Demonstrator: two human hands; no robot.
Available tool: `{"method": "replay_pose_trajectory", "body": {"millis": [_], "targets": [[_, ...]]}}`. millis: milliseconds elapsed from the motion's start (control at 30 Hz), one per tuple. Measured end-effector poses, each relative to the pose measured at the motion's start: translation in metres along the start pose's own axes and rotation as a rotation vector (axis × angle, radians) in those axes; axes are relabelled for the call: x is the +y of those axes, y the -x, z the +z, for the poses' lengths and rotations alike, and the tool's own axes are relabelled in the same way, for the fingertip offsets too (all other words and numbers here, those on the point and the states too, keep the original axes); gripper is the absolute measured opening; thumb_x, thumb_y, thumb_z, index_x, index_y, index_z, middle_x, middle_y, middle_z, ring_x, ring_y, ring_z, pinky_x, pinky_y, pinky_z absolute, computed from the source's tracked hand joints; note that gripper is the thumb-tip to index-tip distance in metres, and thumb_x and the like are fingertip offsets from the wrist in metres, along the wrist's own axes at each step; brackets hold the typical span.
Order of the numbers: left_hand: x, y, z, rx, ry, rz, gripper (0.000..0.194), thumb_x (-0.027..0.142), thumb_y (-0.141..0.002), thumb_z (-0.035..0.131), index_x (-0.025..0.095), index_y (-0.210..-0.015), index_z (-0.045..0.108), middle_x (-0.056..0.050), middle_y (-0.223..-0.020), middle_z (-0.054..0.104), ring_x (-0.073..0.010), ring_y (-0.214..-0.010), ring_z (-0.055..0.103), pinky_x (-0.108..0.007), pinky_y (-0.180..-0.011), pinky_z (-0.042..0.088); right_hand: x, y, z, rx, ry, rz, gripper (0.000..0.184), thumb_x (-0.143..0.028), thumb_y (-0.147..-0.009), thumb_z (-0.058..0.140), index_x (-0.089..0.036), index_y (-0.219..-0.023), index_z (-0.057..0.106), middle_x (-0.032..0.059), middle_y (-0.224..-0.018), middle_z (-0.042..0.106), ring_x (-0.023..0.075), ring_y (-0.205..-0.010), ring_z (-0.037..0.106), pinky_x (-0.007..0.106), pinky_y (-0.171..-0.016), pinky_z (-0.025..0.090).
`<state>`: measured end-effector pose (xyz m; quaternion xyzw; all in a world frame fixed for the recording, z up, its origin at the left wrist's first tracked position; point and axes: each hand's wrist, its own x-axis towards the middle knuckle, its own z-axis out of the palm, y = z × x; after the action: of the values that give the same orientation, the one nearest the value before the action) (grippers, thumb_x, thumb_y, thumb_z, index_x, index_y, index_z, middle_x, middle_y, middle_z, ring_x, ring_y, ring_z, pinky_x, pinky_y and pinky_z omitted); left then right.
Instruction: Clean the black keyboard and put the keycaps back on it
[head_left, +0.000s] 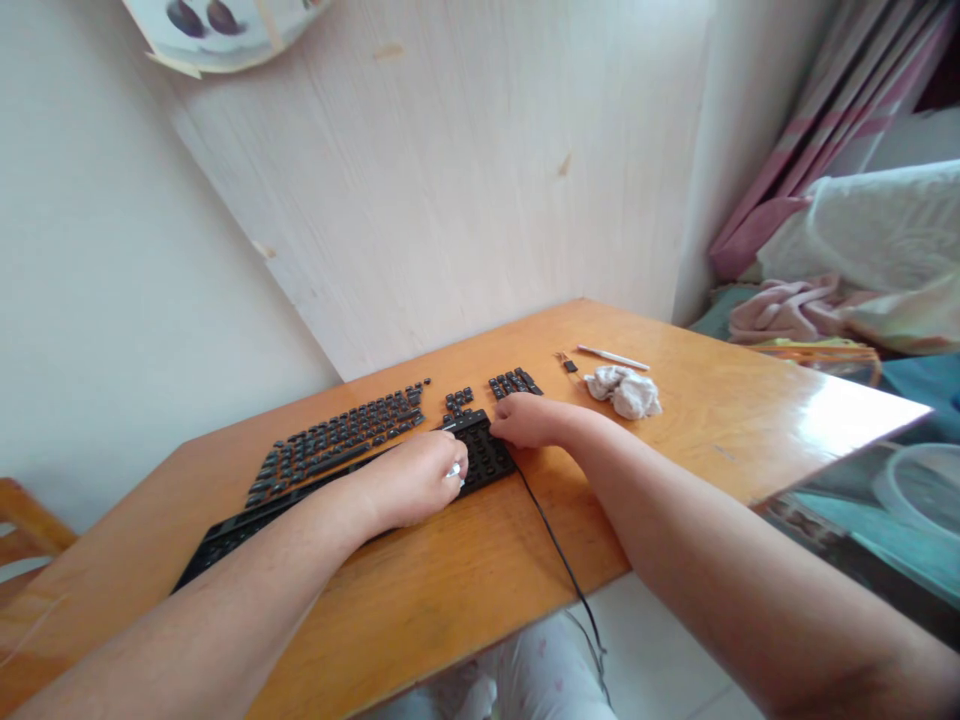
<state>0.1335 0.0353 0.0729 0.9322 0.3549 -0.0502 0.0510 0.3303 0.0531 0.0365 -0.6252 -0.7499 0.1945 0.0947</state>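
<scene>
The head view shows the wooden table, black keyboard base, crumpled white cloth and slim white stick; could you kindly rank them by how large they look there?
Largest to smallest:
Wooden table
Black keyboard base, though partly covered
Crumpled white cloth
Slim white stick

L hand (426, 476), R hand (523, 420) at blk kbd (491, 462).
</scene>
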Motion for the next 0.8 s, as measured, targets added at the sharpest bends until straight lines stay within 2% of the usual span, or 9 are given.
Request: {"method": "replay_pose_trajectory", "body": {"millis": [167,400,633,800], "targets": [[0.001,0.004,-0.003,-0.008,0.079,0.014,0.019,0.015,-0.075,0.049,0.019,-0.075,0.067,-0.003,-0.08,0.066,-0.0154,-0.074,0.059,-0.025,-0.069,0.045,-0.001,0.0,0.0,-0.004,-0.01,0.011,0.031,-0.03,-0.08,0.048,-0.012,-0.087,0.072,0.0106,-0.078,0.073,0.0166,-0.065,0.062,0.023,-0.056,0.04],[-0.003,-0.014,-0.005,0.154,0.229,-0.049,0.02,0.024,-0.076,0.054,0.018,-0.084,0.071,-0.003,-0.086,0.066,-0.0157,-0.078,0.06,-0.025,-0.071,0.045,0.001,-0.001,0.002,-0.004,-0.049,0.013,0.028,-0.029,-0.081,0.048,-0.013,-0.083,0.071,0.0086,-0.073,0.072,0.0147,-0.061,0.061,0.021,-0.051,0.037],[0.006,-0.037,0.007,0.115,0.284,-0.034,0.018,0.022,-0.074,0.055,0.018,-0.08,0.072,-0.002,-0.078,0.066,-0.014,-0.072,0.06,-0.023,-0.067,0.046,0.004,-0.003,0.004,-0.021,-0.072,0.017,0.027,-0.027,-0.079,0.049,-0.012,-0.084,0.072,0.0096,-0.077,0.073,0.0149,-0.063,0.061,0.022,-0.053,0.039],[0.004,-0.04,0.013,0.051,0.262,-0.003,0.02,0.019,-0.071,0.053,0.019,-0.078,0.073,-0.002,-0.077,0.069,-0.0144,-0.074,0.061,-0.023,-0.069,0.047,0.004,-0.004,0.004,-0.025,-0.078,0.015,0.028,-0.027,-0.079,0.048,-0.012,-0.082,0.072,0.0091,-0.074,0.072,0.0145,-0.061,0.06,0.021,-0.052,0.039]]}}
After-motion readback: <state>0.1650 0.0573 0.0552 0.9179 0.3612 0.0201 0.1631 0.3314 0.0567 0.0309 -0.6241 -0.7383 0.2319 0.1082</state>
